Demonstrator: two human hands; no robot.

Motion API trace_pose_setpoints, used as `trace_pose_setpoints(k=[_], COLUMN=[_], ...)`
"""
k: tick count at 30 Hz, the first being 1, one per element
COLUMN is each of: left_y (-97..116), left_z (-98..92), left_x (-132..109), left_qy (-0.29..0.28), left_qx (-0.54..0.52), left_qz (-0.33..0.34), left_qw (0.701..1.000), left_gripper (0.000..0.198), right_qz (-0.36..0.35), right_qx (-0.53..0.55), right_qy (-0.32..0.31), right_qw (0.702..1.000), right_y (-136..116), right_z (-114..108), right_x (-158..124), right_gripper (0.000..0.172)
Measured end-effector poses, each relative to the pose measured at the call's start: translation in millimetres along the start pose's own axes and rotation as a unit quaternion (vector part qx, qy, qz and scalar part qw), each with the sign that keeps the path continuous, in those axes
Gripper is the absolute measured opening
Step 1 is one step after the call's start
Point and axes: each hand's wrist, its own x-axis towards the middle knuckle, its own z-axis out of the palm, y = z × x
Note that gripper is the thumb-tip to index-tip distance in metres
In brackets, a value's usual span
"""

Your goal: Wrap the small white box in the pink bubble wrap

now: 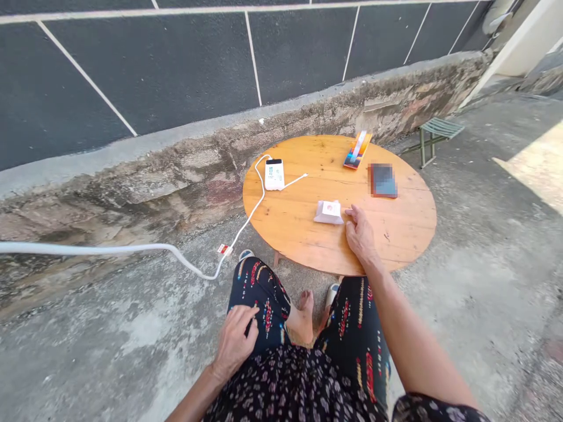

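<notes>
On the near part of the round wooden table [299,240] rests my right hand [359,234], its fingers partly stretched toward a small white wrapped box [329,211]. The fingertips are close to the box's right side; I cannot tell whether they touch it. My left hand [237,336] lies on my left thigh, fingers extended and holding nothing. At the table's left stands a white power strip [274,174] with a dark top end and printed marks. A short white cable [295,181] with a small plug runs out from beside it.
An orange and blue box [357,151] with a pale strip lies at the table's back. Right of it is a blurred dark flat object [384,180]. A white cord [176,252] hangs off the table's left. A green folding stool [434,133] stands near the wall [193,64].
</notes>
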Motion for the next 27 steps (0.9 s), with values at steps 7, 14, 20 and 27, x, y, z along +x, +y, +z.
trace_pose_setpoints(k=[7,14,20,27], left_y=[33.0,61.6,88.4,97.2], left_z=[17.0,1.6,-10.7,21.4], left_x=[6.1,55.0,140.3,241.0], left_qy=[0.036,0.041,0.077,0.04], left_qx=[-0.074,-0.16,-0.213,-0.248], left_qz=[0.026,0.076,0.093,0.051], left_qw=[0.996,0.983,0.97,0.967], left_gripper=[0.023,0.025,0.026,0.048], right_qz=[-0.016,-0.014,0.0,0.0], right_qx=[-0.044,-0.058,-0.062,-0.012], right_qy=[0.004,0.004,0.001,-0.041], right_qw=[0.999,0.998,0.998,0.999], right_y=[0.9,-3.3,-11.1,-19.3], right_z=[1.5,1.4,0.8,-3.3], right_x=[1.3,0.0,-2.4,-4.4], right_gripper=[0.052,0.053,0.052,0.051])
